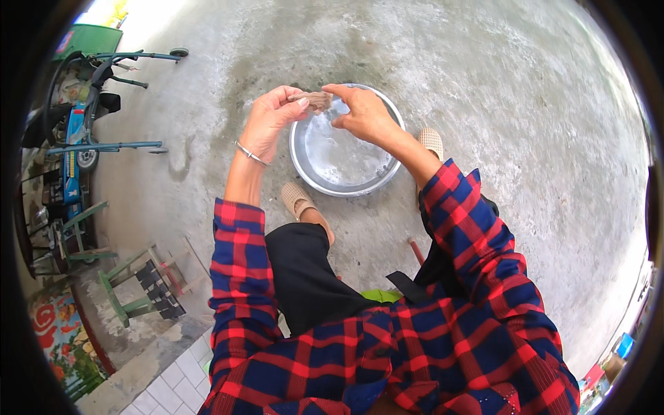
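Observation:
My left hand (268, 119), with a bangle (252, 153) at its wrist, pinches a small brown wrinkled piece (316, 101) between thumb and fingers. Its exact kind cannot be made out; it looks soft and crumpled. Close by its right end is my right hand (366, 116), thumb and index finger spread apart with nothing visible between them. Whether the index fingertip touches the piece I cannot tell. Under both hands a round silver metal basin (299, 155) stands on the floor, with what looks like shallow clear water inside. My right hand covers part of its far side.
Beige clogs (296, 198) on my feet flank the basin on the grey concrete floor (526, 104). To the left stand a wheeled blue-framed cart (86, 142) and a green-legged stool (128, 294). White tiles (166, 394) edge the lower left.

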### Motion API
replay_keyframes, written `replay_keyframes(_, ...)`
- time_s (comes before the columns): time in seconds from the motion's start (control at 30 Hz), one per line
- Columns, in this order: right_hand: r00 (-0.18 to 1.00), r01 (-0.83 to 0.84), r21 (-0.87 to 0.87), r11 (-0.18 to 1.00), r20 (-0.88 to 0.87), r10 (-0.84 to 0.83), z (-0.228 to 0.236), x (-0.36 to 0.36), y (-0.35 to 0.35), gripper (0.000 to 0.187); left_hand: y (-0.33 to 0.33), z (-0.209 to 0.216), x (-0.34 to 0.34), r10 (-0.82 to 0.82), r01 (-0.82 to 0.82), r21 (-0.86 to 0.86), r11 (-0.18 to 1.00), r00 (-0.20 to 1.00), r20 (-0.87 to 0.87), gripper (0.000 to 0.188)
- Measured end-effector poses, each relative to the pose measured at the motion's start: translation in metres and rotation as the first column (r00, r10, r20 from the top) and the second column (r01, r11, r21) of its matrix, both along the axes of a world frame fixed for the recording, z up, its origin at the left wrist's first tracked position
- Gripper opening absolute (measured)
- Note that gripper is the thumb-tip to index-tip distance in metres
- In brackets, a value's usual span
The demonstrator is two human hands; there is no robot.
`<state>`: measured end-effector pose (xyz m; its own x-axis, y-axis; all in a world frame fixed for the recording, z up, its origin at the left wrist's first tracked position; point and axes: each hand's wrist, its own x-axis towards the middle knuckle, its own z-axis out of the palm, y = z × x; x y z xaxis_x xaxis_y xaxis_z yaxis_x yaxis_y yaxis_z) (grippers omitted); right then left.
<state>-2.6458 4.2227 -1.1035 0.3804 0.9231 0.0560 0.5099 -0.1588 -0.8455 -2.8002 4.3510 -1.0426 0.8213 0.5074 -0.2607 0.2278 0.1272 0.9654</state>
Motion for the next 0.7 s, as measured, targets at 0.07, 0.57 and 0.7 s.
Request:
replay_keyframes(0.07,0.997,0.015,0.043,0.999,-0.082,-0.011,-0.005,-0.002,0.006,0.040,-0.015,0.012,-0.002,0.102,-0.079,-0.144,0.986,0.982,0.160,0.023)
replay_keyframes(0.57,0.969,-0.163,0.125,0.979,0.209,0.134,0.041,0.024,-0.038,0.038,-0.016,-0.110,0.003,0.498,0.247,-0.956,0.161,0.816,0.295,0.037)
replay_keyframes(0.7,0.844,0.149,0.119,0.982,-0.533,-0.064,0.070,0.098,-0.142,0.036,-0.006,-0.108,0.007,0.598,-0.099,-0.978,0.185,0.801,0.032,0.029)
